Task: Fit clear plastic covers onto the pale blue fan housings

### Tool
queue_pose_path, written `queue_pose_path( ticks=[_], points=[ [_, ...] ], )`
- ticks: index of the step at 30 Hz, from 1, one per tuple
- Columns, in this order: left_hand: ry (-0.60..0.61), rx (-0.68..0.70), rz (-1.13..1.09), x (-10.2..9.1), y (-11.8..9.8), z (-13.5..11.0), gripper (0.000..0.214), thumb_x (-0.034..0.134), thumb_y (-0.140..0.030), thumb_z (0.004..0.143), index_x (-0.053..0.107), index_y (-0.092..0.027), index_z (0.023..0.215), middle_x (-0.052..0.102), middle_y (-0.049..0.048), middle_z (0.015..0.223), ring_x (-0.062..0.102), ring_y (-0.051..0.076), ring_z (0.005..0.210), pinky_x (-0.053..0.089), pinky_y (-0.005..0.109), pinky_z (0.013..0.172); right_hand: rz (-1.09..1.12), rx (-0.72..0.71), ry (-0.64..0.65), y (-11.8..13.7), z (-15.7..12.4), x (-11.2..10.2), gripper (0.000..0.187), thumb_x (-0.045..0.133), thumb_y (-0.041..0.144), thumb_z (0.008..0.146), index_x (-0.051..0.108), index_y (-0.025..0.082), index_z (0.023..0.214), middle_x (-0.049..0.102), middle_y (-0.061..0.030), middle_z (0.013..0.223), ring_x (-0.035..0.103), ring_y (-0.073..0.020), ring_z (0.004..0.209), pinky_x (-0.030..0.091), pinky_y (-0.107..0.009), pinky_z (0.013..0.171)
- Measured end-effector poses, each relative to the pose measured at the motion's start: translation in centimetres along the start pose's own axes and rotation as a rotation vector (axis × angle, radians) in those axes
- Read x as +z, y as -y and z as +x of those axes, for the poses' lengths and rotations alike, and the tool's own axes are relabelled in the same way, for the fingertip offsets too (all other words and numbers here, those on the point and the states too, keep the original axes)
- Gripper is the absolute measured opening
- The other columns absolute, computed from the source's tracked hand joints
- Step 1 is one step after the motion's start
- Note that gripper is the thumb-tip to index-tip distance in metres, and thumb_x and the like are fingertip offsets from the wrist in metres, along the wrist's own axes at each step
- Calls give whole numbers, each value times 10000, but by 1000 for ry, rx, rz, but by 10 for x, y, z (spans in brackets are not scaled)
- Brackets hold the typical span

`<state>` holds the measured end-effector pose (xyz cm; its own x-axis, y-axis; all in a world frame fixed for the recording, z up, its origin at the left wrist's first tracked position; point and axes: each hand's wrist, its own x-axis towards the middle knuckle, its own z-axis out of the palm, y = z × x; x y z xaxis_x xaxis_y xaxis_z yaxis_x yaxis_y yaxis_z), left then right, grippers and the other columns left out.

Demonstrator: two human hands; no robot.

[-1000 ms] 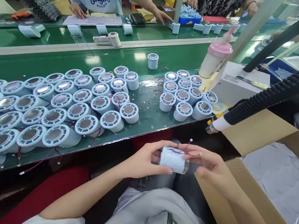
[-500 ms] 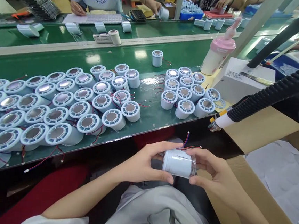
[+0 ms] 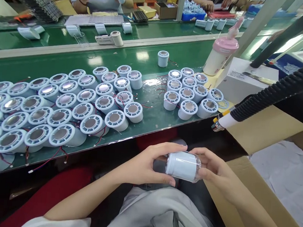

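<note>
Over my lap I hold a pale blue cylinder part lying on its side, with a clear cap at its right end. My left hand wraps its left end, thumb on top. My right hand grips the right end around the clear cap. Its red wires are out of sight. On the green table in front stand several of the same cylinder parts with round metal tops, in a large group at the left and a smaller group at the right.
A black corrugated hose with a white nozzle reaches in from the right above an open cardboard box. A pink-capped bottle and a white box stand at the table's right. Across the belt other people handle parts.
I turned the cylinder in my hands, so its red wires, which stuck up before, no longer show. A lone cylinder on the far belt drifted right. The person opposite lifted a part.
</note>
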<state>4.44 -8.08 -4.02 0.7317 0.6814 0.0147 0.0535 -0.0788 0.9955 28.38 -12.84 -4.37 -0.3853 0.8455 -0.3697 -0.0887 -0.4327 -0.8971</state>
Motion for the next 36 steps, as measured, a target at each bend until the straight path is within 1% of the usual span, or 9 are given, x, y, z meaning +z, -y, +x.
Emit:
queue_pose_path(
  ticks=[6,12,19,24,27,30,32,34,36],
  points=[
    [16,26,45,-1,0,0,765,838,-216,677,523,-300,1369,542,82,1409,472,283,1338,476,360,1035,78,101,-76,0,0,6,438,679,534,828,517,202,1064,672,11,745,670,-135,605,566,-238,565],
    [23,48,53,-2,1,-1,771,841,-208,673,523,-295,1370,542,83,1415,467,275,1345,463,362,1050,156,125,-71,-5,5,14,473,612,643,813,517,188,898,611,40,538,624,-121,432,467,-157,378],
    [22,71,17,-3,2,-1,784,847,-184,658,526,-295,1365,523,92,1434,462,292,1351,431,411,1084,254,276,-27,-6,11,18,553,541,712,806,556,160,824,673,-32,559,542,-82,323,354,-112,285],
    [20,71,15,-2,3,-1,760,849,-175,651,551,-297,1340,509,96,1443,458,300,1349,438,419,1075,323,413,91,-11,13,11,668,321,689,921,606,117,727,663,-62,543,435,-20,255,204,-93,257],
    [15,29,-2,0,1,-2,731,842,-200,663,554,-291,1329,521,97,1411,479,295,1321,487,390,1019,337,449,127,-10,13,9,699,207,634,972,612,119,729,641,-49,521,403,-11,248,128,-101,259],
    [5,-52,-43,1,-5,-2,658,810,-227,706,555,-262,1311,551,100,1332,576,256,1185,543,338,916,241,466,135,-9,13,13,759,134,668,953,586,124,679,602,-45,482,350,-17,235,87,-133,266],
    [3,-117,-93,2,-10,-2,635,793,-220,722,548,-251,1307,571,92,1285,611,229,1106,551,321,886,15,336,-30,-10,11,16,731,153,659,955,570,138,658,576,-42,465,417,-58,271,145,-156,274],
    [-4,-185,-170,2,-12,-2,642,783,-205,730,526,-261,1316,596,73,1236,629,206,1051,551,310,868,-312,35,-304,-13,7,17,539,294,543,986,602,154,777,626,-48,558,572,-126,420,345,-187,345],
    [-22,-237,-266,2,-13,-2,643,771,-200,741,503,-272,1322,618,58,1184,638,192,1013,551,296,837,-576,-313,-436,-17,4,15,207,460,321,970,593,187,1056,717,-98,940,700,-208,791,553,-278,637]
  ],
)
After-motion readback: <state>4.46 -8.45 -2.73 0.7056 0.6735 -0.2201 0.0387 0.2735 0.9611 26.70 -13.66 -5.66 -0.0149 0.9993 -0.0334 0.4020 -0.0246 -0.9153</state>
